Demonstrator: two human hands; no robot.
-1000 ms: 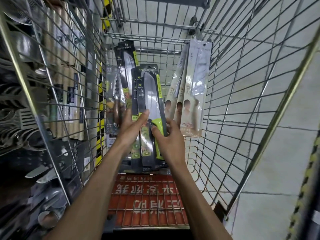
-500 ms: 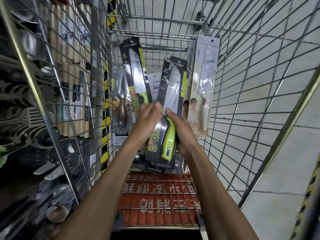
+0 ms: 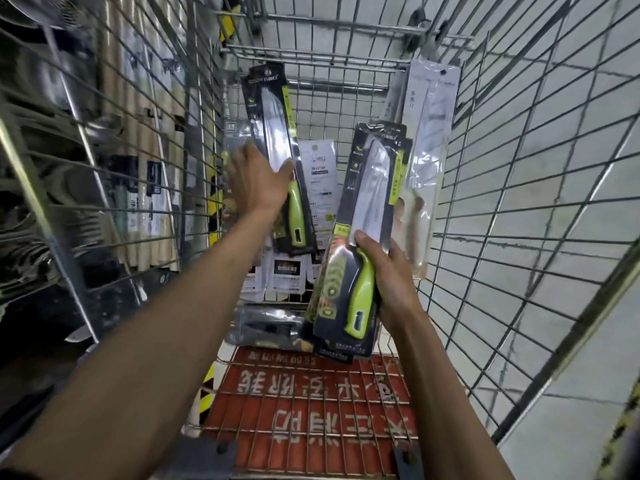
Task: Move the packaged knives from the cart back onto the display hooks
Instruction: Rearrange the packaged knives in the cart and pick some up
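The left hand (image 3: 258,183) has swung across to a second knife pack (image 3: 273,126) leaning inside the cart (image 3: 519,202), fingers spread, thumb touching it. The right hand (image 3: 391,271) grips the green-handled packs (image 3: 372,188) low in the cart. This looks like gathering: next, close the left hand and lift.

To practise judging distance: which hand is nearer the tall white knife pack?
Right. The right hand, gripping a green-handled pack, is just beside the white pack; the left hand is farther left.
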